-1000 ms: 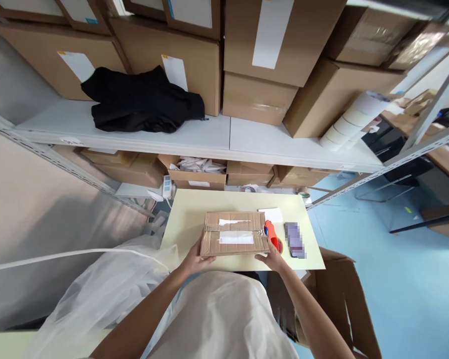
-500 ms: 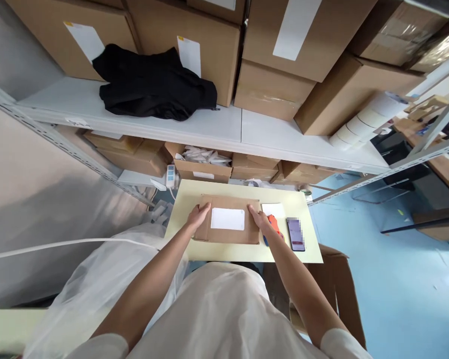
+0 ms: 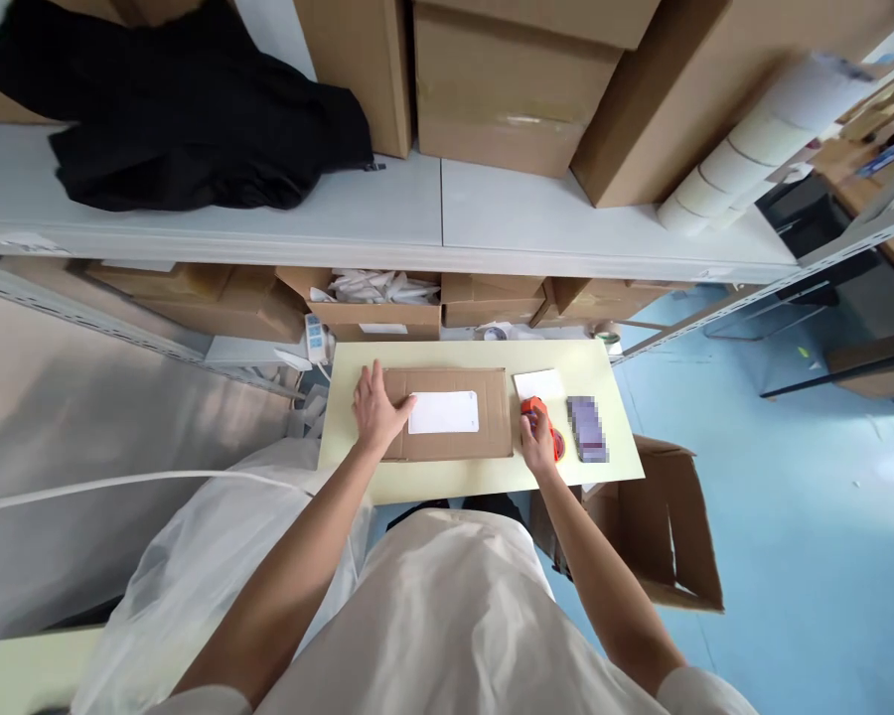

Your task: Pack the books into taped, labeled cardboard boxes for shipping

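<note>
A flat cardboard box (image 3: 492, 417) with a white label (image 3: 443, 412) lies on the pale yellow table. At its left end rests my left hand (image 3: 376, 407), fingers spread along the edge and the thumb reaching over the top to the label. My right hand (image 3: 538, 442) is closed around an orange tape dispenser (image 3: 534, 405) just right of the box; a roll of tape shows beside the fingers. Behind the dispenser is a white paper pad (image 3: 537, 383), and a phone (image 3: 587, 429) lies to its right.
A grey shelf (image 3: 521, 223) runs above the table's far side, bearing cartons (image 3: 511, 99), black cloth (image 3: 201, 109) and white rolls (image 3: 745, 154). Below it stand more boxes and a power strip (image 3: 317, 340). An open carton (image 3: 663, 516) sits on the floor at right; clear plastic (image 3: 216, 556) hangs at left.
My right hand has let go of the box's right end and taken hold of the tape dispenser. My left hand has spread its fingers at the left end. The view has tilted down and closer.
</note>
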A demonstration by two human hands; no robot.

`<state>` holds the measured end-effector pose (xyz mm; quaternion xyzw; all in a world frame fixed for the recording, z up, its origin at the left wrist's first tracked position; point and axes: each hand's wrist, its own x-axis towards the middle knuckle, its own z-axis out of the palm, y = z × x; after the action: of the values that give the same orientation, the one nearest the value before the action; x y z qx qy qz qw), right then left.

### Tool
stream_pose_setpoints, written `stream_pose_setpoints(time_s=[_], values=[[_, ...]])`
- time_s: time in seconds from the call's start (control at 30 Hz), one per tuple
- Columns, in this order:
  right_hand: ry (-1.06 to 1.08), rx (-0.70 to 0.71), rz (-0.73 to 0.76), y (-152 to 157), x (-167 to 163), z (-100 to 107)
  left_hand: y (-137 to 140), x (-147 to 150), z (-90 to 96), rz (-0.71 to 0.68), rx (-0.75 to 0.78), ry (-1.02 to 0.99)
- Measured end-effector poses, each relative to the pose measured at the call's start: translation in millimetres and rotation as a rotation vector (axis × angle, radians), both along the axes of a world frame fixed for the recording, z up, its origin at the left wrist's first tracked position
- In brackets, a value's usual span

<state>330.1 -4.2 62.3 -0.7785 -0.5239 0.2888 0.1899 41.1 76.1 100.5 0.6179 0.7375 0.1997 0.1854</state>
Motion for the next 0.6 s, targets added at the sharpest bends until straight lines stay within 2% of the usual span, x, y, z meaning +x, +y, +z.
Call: stream_pose_setpoints(time_s=[0.1,0.2,0.33,0.47,0.53,0.6], values=[[-0.107,0.082,-0.103,-39.7,28.7,-16.7,8.7,29.5,10.5,-0.219,0.087,0.053],[-0.221,0.0,-0.005,-56.3,43.8,-25.8,23.2,71.0,13.3,-0.419,0.073,0.113],[-0.28,-0.185,0.131,-34.9,38.4,-28.0,40.7,119.8,10.6,-0.67,-0.007,0.237],[-0.223,-0.408,0.107,-8.1,32.5,-28.9,51.6,138.0,13.9,-0.765,-0.225,0.355],[-0.162,-0.434,0.102,-5.9,38.2,-29.0,55.5,139.2,19.1,-0.786,-0.316,0.394],[-0.061,-0.383,0.086,-11.0,51.8,-28.5,58.5,142.2,25.0,-0.79,-0.391,0.401]])
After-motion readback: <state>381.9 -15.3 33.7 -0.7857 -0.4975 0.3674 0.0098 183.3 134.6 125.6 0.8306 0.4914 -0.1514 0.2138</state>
